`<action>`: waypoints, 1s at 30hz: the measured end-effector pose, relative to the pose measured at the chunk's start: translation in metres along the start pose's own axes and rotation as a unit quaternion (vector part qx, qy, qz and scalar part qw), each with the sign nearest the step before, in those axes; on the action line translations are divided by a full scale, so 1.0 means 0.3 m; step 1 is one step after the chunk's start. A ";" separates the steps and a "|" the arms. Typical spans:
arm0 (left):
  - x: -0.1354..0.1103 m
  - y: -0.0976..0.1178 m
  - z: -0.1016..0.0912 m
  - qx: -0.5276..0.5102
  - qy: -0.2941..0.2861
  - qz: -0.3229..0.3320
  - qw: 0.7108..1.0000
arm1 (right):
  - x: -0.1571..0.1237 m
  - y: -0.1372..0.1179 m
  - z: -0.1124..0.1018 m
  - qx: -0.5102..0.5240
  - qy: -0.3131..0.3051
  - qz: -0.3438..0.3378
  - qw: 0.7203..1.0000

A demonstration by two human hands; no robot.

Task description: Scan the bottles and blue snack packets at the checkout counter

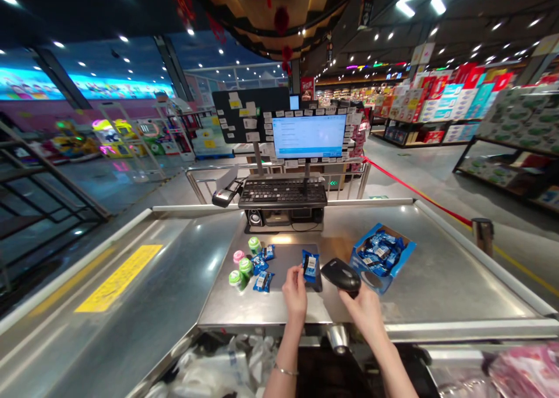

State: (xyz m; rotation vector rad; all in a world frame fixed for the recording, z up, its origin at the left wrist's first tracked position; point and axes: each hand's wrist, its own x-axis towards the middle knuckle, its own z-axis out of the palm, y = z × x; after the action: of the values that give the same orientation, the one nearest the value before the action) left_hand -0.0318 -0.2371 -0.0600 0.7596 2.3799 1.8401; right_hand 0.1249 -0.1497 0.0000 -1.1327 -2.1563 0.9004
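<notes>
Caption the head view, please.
At a checkout counter, the left hand holds a blue packet toward the black handheld scanner in the right hand.

This is a supermarket, seen from a checkout lane. The stainless-steel checkout counter (437, 276) carries a till monitor (308, 136), a keyboard (283, 193), a handheld barcode scanner (341, 274) and a barcoded blue packet (310, 266). Beyond the counter, to the right, display shelves (441, 104) stacked with boxed goods stand behind a red barrier rope (414, 191).
</notes>
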 end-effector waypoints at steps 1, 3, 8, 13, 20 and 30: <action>0.014 -0.015 -0.023 0.009 0.019 0.002 1.000 | 0.002 0.003 0.005 0.006 0.001 0.001 1.000; 0.053 -0.056 -0.085 0.043 0.078 0.000 0.996 | 0.005 0.005 0.017 0.021 0.005 0.003 1.000; 0.151 -0.176 -0.243 0.191 0.182 -0.078 0.962 | 0.010 -0.001 0.047 0.040 -0.003 0.009 0.999; 0.172 -0.261 -0.283 0.317 0.165 -0.132 0.925 | 0.010 -0.008 0.064 0.066 -0.013 0.009 0.998; 0.156 -0.222 -0.268 0.354 0.207 0.008 0.912 | 0.023 -0.001 0.065 0.073 -0.010 0.011 0.997; 0.045 0.109 0.105 0.198 0.000 0.133 0.971 | 0.050 0.040 -0.043 0.126 0.089 0.064 0.986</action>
State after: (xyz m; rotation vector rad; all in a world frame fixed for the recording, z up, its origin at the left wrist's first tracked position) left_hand -0.0221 -0.1976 -0.0356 1.1608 2.8043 1.4414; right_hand 0.1324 -0.1279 0.0013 -1.1851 -1.7871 1.0530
